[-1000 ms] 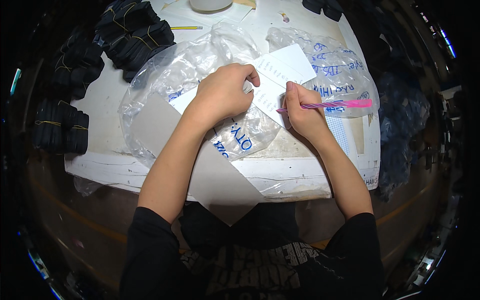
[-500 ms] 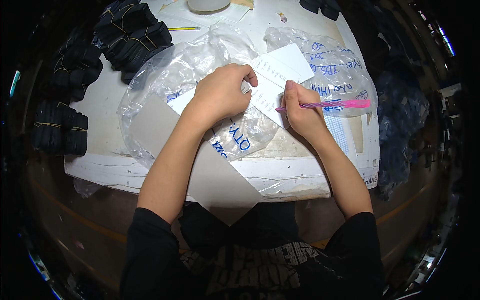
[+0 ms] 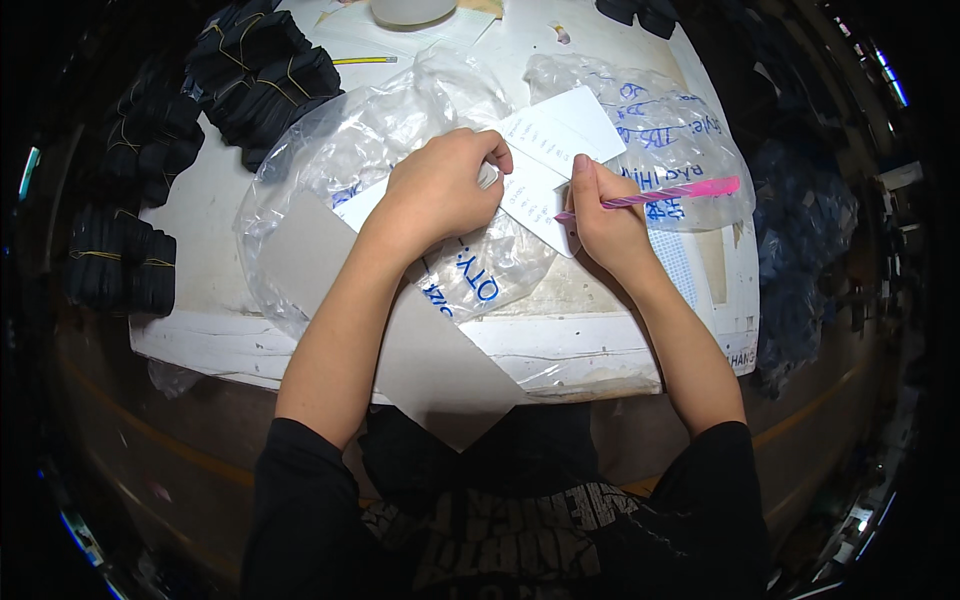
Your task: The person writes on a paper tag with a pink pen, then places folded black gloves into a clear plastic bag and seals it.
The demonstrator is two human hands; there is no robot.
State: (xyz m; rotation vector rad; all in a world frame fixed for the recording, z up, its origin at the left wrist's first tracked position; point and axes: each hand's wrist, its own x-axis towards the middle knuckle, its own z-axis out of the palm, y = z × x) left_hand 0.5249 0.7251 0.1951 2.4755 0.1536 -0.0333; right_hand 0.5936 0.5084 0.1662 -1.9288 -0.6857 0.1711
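My right hand (image 3: 600,215) grips a pink pen (image 3: 670,192) with its tip down on a white paper card (image 3: 550,150). My left hand (image 3: 440,185) lies curled on the left part of that card and presses it down. The card rests on crumpled clear plastic bags (image 3: 370,140) with blue writing, spread over a white table (image 3: 560,340). A grey cardboard sheet (image 3: 420,350) runs under my left forearm and hangs over the table's front edge.
Stacks of black banded bundles (image 3: 260,70) sit at the table's back left, and more (image 3: 120,265) lie off its left side. A yellow pencil (image 3: 365,60) and a white round container (image 3: 410,10) are at the back. Dark blue cloth (image 3: 800,250) is heaped at the right.
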